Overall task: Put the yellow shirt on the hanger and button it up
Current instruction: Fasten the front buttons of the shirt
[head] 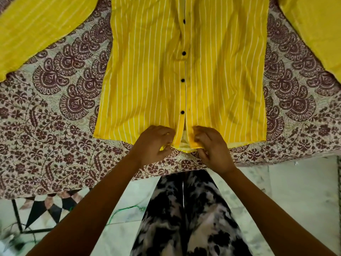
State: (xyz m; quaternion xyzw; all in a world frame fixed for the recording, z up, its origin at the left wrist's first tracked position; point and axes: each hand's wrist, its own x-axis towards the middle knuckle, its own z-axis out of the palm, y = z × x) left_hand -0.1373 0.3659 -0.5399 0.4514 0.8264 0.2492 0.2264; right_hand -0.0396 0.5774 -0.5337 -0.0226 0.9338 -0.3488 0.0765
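Fingers (167, 139) of the left hand (153, 145) were curled and pinching the hem corner of the left-hand front panel, while the right hand (212, 148) pinched the matching corner of the other panel, thumb underneath. Both hands met at the bottom of the placket, just either side of the small gap where the pale lining showed, probably to line up the 2 edges for the lowest fastening.

Above them the yellow shirt (221, 71) lay flat, front up, on a bed covered by a maroon-printed bedspread (55, 100), its hem toward the person and close to the bed's near edge. 4 black buttons (182, 112) ran up the placket; the front looked closed along them, though whether each was truly through its hole could not be told. Sleeves (33, 34) spread out to both sides, which kept the body smooth for working.

No hanger was visible; the collar end was out of frame, so whether one sat inside the shirt could not be judged. Nearer the camera were the person's patterned trousers (184, 209) and a pale tiled floor (295, 191). My guess: buttoning was nearly finished.
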